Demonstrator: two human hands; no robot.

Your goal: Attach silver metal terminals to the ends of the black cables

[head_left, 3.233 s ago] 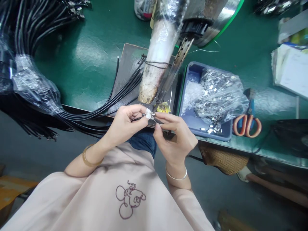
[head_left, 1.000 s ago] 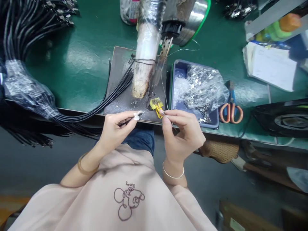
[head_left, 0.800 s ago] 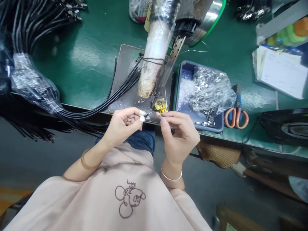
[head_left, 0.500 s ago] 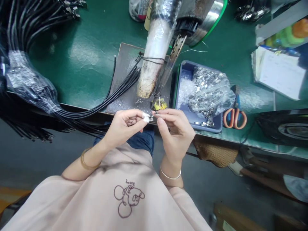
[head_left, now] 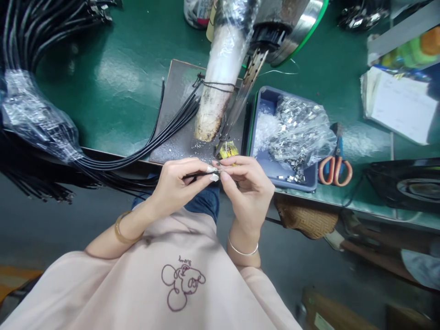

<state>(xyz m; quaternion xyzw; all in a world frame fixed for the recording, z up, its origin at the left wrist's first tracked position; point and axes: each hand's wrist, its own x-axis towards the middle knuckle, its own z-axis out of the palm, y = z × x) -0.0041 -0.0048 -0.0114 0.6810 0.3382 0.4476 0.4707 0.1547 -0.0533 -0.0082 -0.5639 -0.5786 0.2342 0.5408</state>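
My left hand (head_left: pixel 184 181) pinches a thin black round cable (head_left: pixel 196 174) between thumb and forefinger, both tips wrapped in white; the cable's end reaches toward my right hand (head_left: pixel 247 185), whose thumb and forefinger pinch a small silvery piece (head_left: pixel 220 169), too tiny to make out; the fingertips of both hands nearly meet, just off the front edge of the green tabletop (head_left: pixel 127 68) and above my lap; room lies between my wrists and my shirt.

Just beyond my fingertips sits a yellow pad (head_left: pixel 231 150) on a flat grey-brown board (head_left: pixel 175 98), its front edge near the table's; over the board slant a white tapered cylinder with a scorched tip (head_left: pixel 220 82) and a slim metal rod with a perforated sleeve (head_left: pixel 255 68).

Close by my right knuckles is the front corner of a blue plastic tray (head_left: pixel 311 186), holding a clear bag of silvery metal pieces (head_left: pixel 300 128); orange-handled scissors (head_left: pixel 335 170) lie past its right edge; leftward, a bundle of black cables (head_left: pixel 113 163) crosses the table edge, green surface stretching behind it.
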